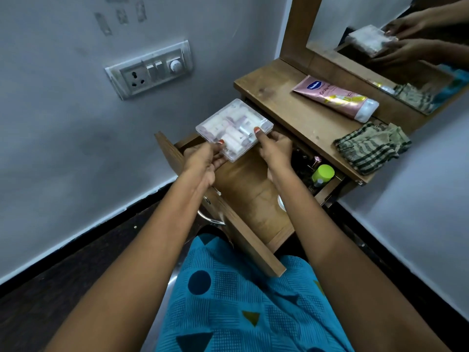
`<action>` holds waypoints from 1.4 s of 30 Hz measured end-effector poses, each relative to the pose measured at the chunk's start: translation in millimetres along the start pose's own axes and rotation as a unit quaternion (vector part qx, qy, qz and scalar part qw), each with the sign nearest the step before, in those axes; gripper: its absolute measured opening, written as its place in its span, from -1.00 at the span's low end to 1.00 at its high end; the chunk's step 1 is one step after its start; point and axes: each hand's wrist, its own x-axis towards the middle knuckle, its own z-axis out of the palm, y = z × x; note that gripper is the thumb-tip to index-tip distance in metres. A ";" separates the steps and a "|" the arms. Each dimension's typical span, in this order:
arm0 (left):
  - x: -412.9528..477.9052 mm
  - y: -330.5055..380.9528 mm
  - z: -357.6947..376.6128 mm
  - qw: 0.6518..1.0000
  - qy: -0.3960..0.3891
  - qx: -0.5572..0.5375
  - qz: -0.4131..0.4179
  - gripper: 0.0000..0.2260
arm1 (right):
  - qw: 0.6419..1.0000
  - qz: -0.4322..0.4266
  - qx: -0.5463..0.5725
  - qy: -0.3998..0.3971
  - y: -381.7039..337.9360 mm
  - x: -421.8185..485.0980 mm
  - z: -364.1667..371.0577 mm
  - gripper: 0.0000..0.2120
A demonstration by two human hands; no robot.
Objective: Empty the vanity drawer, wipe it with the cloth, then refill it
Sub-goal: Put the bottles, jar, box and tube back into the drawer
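drawer (243, 189) open, hands (203, 158) (275, 148) grip box (233, 125)

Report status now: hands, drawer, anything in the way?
Left hand, right hand grip clear plastic box over open drawer. Green-capped bottle inside, not yet out. Cloth on vanity top.

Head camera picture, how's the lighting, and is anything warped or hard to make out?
Head view: dim, even light, no harsh glare; the wide lens bows the white skirting and stretches the forearms; the far right end of the drawer lies in deep shadow, only a green cap reading clearly there; the contents of the clear box look hazy through its plastic.
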 end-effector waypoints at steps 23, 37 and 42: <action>40.1 26.1 -19.3 0.749 -0.074 0.645 0.130 -0.66 | 0.992 0.102 0.045 -0.060 28.1 -1.8 4.1 -0.69; 69.3 5.9 -11.4 0.702 -0.057 0.704 0.093 -0.65 | 0.975 0.050 -0.204 -0.065 85.6 41.2 4.6 -0.74; 73.3 -0.2 -10.9 0.724 -0.047 0.681 0.103 -0.63 | 0.967 0.022 -0.251 -0.047 89.6 34.4 4.0 -0.68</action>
